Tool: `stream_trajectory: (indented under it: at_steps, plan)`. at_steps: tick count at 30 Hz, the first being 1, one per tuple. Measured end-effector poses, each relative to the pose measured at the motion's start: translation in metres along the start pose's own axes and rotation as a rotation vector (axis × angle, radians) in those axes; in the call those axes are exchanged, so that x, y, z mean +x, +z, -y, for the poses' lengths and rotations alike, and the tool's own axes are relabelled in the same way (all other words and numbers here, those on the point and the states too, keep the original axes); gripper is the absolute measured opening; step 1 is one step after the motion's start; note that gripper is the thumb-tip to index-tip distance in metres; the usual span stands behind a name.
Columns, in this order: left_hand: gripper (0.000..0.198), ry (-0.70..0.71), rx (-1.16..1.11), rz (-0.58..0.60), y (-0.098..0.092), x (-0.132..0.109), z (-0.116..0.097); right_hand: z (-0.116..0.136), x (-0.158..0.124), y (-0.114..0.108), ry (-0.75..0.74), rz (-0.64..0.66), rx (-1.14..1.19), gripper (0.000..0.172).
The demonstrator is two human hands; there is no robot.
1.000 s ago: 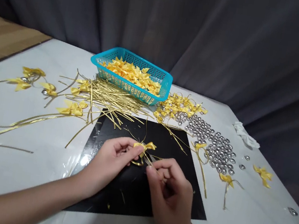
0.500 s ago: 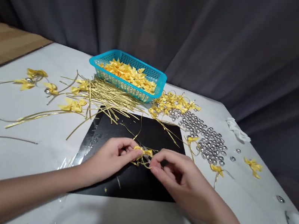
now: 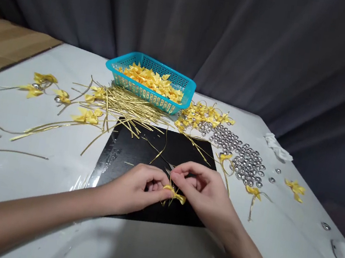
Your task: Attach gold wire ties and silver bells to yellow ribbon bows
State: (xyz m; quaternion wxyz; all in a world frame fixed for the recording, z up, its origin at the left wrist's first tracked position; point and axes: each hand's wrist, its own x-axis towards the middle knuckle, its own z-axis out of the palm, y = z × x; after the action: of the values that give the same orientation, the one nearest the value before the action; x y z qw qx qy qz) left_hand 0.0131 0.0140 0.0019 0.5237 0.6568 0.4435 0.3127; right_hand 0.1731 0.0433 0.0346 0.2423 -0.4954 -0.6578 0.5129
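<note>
My left hand [image 3: 146, 188] pinches a yellow ribbon bow [image 3: 178, 196] between thumb and forefinger, low over the black mat [image 3: 126, 152]. Thin gold strands stick out around the bow. Just above it, my right hand [image 3: 202, 188] is closed, thumb and forefinger pressed together on what looks like a gold tie [image 3: 169, 184] running up from the bow. A pointed metal tip [image 3: 168, 169] shows beside the right fingertips; its other parts are hidden. Loose gold strands [image 3: 158, 155] lie on the mat beyond the hands.
A blue basket [image 3: 188, 92] of yellow bows stands at the back, a heap of gold ties [image 3: 130, 107] before it. Silver jingle-bell-like beads [image 3: 247, 165] and finished-looking bows [image 3: 202, 116] lie right. More bows [image 3: 87, 115] lie left. A crumpled white piece [image 3: 277, 148] sits far right.
Both hands have shifted slightly, with the bow brought lower and to the right, turned at a slant. The right fingertips have moved up above the bow. The view has tilted a little.
</note>
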Motion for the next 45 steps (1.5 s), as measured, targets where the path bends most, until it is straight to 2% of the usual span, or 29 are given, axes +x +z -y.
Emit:
stream_trajectory:
  at_steps: [3, 7, 12, 14, 19, 22, 25, 29, 45]
  plan:
    - [0.026, -0.062, -0.067, -0.024, -0.001, 0.001, 0.0, 0.0, 0.001, -0.004, 0.176, 0.023, 0.184, 0.027]
    - [0.026, -0.171, -0.206, -0.09, -0.004, 0.003, 0.001, 0.0, 0.0, -0.006, 0.134, -0.003, 0.26, 0.032]
    - [0.024, -0.182, -0.292, -0.133, -0.007, 0.006, 0.003, 0.003, -0.004, -0.006, 0.145, 0.091, 0.334, 0.028]
    - [0.023, -0.161, -0.358, -0.162, -0.008, 0.006, 0.005, 0.001, -0.005, -0.004, 0.073, 0.045, 0.246, 0.024]
    - [0.021, -0.146, -0.514, -0.238, -0.01, 0.005, 0.007, -0.007, -0.008, 0.008, -0.132, -0.105, -0.236, 0.012]
    - [0.021, -0.169, -0.523, -0.276, -0.009, 0.004, 0.007, -0.01, -0.01, 0.015, -0.206, -0.146, -0.33, 0.016]
    - [0.02, -0.173, -0.523, -0.285, -0.009, 0.004, 0.008, -0.012, -0.011, 0.018, -0.342, -0.146, -0.42, 0.017]
    - [0.018, -0.133, -0.566, -0.255, -0.01, 0.005, 0.01, -0.013, -0.011, 0.018, -0.466, -0.143, -0.479, 0.016]
    - [0.02, -0.095, -0.578, -0.245, -0.011, 0.005, 0.007, -0.016, -0.01, 0.016, -0.565, -0.094, -0.524, 0.016]
